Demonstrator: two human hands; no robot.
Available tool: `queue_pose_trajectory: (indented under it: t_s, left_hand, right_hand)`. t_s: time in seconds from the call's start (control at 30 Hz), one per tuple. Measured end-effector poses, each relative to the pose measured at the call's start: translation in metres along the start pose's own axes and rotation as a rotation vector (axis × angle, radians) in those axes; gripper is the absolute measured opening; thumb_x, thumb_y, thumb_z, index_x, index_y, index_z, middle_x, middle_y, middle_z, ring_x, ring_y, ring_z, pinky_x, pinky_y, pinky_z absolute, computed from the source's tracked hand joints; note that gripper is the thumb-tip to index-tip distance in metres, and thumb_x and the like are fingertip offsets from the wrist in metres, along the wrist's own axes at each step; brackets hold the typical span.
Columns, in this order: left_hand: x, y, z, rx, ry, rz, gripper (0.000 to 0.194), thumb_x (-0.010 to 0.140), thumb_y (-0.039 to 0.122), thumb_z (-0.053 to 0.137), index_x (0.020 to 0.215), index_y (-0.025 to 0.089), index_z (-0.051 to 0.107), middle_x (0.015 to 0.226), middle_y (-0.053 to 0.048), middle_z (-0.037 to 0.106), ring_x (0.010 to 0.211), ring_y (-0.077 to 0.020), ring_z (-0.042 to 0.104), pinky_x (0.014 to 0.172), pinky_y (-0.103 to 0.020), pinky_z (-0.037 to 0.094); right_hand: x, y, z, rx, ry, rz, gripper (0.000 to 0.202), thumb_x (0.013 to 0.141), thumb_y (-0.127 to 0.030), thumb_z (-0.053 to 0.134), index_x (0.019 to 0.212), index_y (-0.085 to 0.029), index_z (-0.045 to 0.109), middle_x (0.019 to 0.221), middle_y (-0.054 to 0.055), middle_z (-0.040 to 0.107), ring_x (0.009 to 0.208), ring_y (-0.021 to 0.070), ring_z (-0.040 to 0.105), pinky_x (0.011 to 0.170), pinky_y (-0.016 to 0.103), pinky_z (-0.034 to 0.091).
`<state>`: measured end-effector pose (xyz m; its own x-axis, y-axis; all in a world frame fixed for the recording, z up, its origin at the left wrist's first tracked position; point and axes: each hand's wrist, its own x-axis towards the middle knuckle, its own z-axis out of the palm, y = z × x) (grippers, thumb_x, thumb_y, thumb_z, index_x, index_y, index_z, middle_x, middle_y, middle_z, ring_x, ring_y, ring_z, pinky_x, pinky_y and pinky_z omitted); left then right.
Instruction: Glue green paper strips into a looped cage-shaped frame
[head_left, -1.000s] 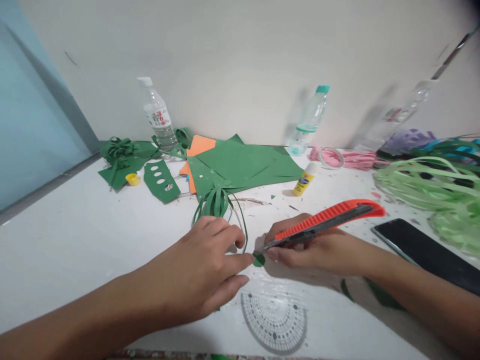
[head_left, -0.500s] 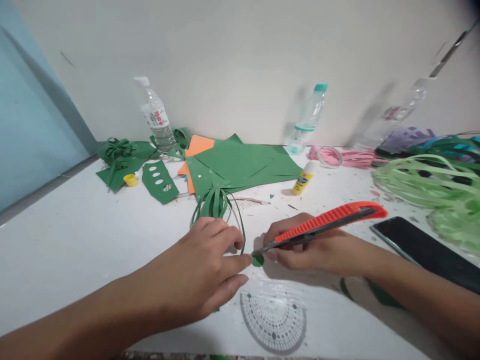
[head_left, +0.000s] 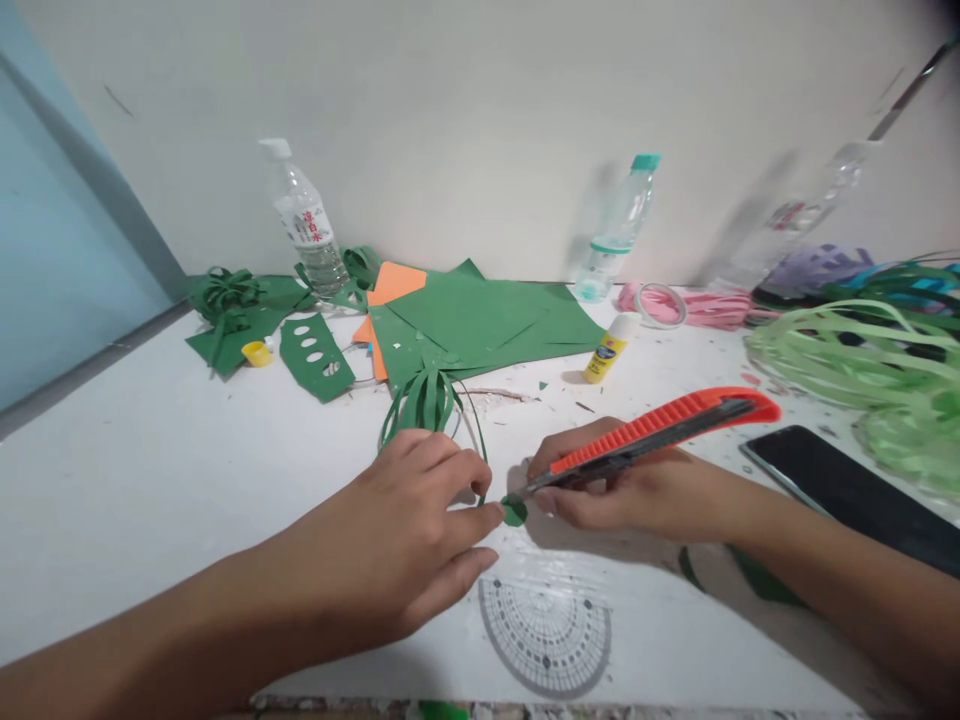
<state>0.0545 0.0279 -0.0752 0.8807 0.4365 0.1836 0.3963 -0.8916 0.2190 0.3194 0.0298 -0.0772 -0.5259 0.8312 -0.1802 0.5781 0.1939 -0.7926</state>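
Note:
My right hand is closed round an orange utility knife, its blade pointing left and down at a small green paper disc on the white table. From the left, my left hand lies on the table with fingers apart, one fingertip at the disc's left edge. A thin green strip runs down to its fingers from a looped green paper bundle just behind it. Below the hands lies a clear protractor.
Green sheets lie at the back between two bottles. A glue stick stands right of them. A phone and pale green strips are on the right. A yellow cap lies left.
The view has shifted slightly. The knife's blade tip has drawn back a little to the right from the disc; my left hand has stayed nearly still.

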Motion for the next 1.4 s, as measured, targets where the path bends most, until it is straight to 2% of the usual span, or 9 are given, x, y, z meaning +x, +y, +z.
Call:
queue_pose_trajectory:
  t_s: [0.13,0.3,0.5,0.67,0.87,1.1,1.4]
  left_hand:
    - [-0.0007,0.0013,0.0010,-0.012,0.002,0.012,0.026,0.105,0.029,0.055,0.117,0.018,0.076,0.118,-0.009,0.065,0.107,-0.0287,0.053,0.097,-0.045,0.037]
    - [-0.0011,0.0020,0.0002,-0.031,-0.003,0.008,0.027,0.105,0.029,0.054,0.118,0.018,0.076,0.118,-0.009,0.064,0.108,-0.0286,0.053,0.097,-0.045,0.037]
    - [-0.0012,0.0016,0.0005,-0.048,0.005,-0.004,0.026,0.104,0.028,0.055,0.115,0.019,0.076,0.118,-0.009,0.064,0.108,-0.0285,0.053,0.097,-0.046,0.038]
    - [-0.0025,0.0002,0.0031,-0.039,0.004,-0.013,0.027,0.103,0.028,0.055,0.121,0.018,0.073,0.119,-0.011,0.064,0.108,-0.0296,0.054,0.097,-0.047,0.040]
    - [-0.0011,-0.0002,0.0016,-0.020,-0.006,-0.011,0.028,0.103,0.028,0.056,0.123,0.017,0.073,0.125,-0.013,0.064,0.113,-0.0312,0.054,0.099,-0.048,0.040]
    - [0.0003,0.0015,0.0022,-0.031,0.009,0.001,0.027,0.104,0.028,0.055,0.119,0.018,0.075,0.125,-0.012,0.064,0.114,-0.0307,0.054,0.100,-0.048,0.039]
    - [-0.0007,0.0024,0.0017,-0.027,0.006,-0.009,0.027,0.104,0.029,0.054,0.119,0.019,0.075,0.125,-0.012,0.065,0.115,-0.0305,0.054,0.101,-0.047,0.040]
  right_hand:
    - [0.0001,-0.0001,0.0000,-0.005,0.012,0.004,0.015,0.090,-0.031,0.064,0.087,-0.020,0.073,0.073,0.001,0.067,0.064,0.0152,0.055,0.052,0.025,0.040]
    - [-0.0006,0.0011,-0.0005,0.001,0.009,0.021,0.012,0.088,-0.028,0.065,0.089,-0.020,0.074,0.077,0.001,0.068,0.067,0.0157,0.057,0.056,0.025,0.044]
    - [-0.0008,0.0022,-0.0020,-0.001,-0.001,-0.003,0.014,0.090,-0.030,0.064,0.092,-0.021,0.074,0.078,0.000,0.069,0.065,0.0150,0.055,0.055,0.025,0.041]
    - [-0.0005,0.0023,-0.0013,-0.030,0.014,0.011,0.012,0.089,-0.029,0.065,0.089,-0.020,0.073,0.072,-0.001,0.064,0.066,0.0152,0.056,0.054,0.025,0.040]
    - [-0.0016,0.0024,-0.0020,0.017,0.007,0.002,0.013,0.088,-0.027,0.065,0.094,-0.020,0.075,0.082,0.001,0.073,0.071,0.0160,0.058,0.061,0.026,0.045]
    - [-0.0014,0.0009,-0.0023,0.013,0.012,-0.003,0.012,0.087,-0.027,0.065,0.090,-0.019,0.074,0.081,0.001,0.072,0.072,0.0166,0.060,0.064,0.026,0.048]
    - [-0.0013,0.0010,-0.0026,0.012,0.022,0.022,0.012,0.087,-0.027,0.064,0.091,-0.021,0.074,0.079,0.000,0.071,0.069,0.0162,0.058,0.061,0.026,0.046]
